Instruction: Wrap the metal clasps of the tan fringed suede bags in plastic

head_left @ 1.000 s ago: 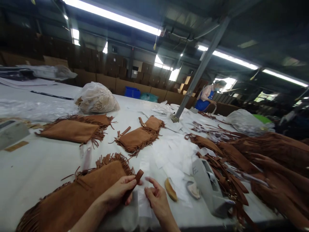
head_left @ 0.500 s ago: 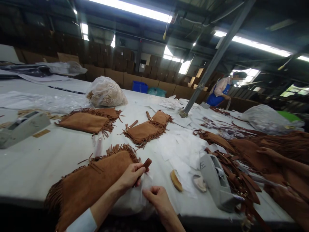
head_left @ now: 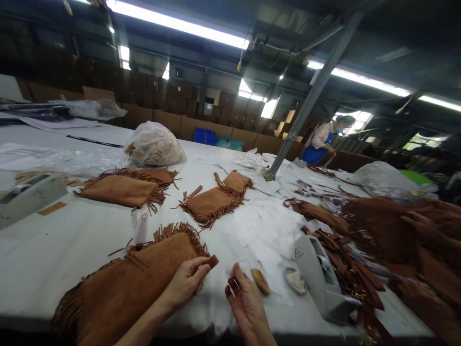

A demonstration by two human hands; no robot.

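My left hand (head_left: pixel 190 278) is closed on a brown leather strap (head_left: pixel 213 261), whose end sticks out past the thumb and finger. Under and beside that forearm lies a large brown suede fringed bag (head_left: pixel 133 283) near the table's front edge. To the right, my right hand (head_left: pixel 247 300) is raised with curled fingers. At its fingertips shows a thin, see-through piece of film (head_left: pixel 242 265), faint against the white table. A yellowish tape piece (head_left: pixel 260 282) lies just right of these fingers.
A grey tape dispenser (head_left: pixel 317 278) stands right, beside piled brown straps (head_left: pixel 355 274). Smaller fringed bags (head_left: pixel 207 204) lie ahead, with a stuffed plastic bag (head_left: pixel 154 144) behind. A post (head_left: pixel 309 105) rises from the table. Another person's hand (head_left: pixel 419 223) holds brown suede at right.
My right hand has moved right, away from the left, and turned with its fingers lifted. The left hand keeps the strap, lower now. The neighbour's suede piece has been lifted.
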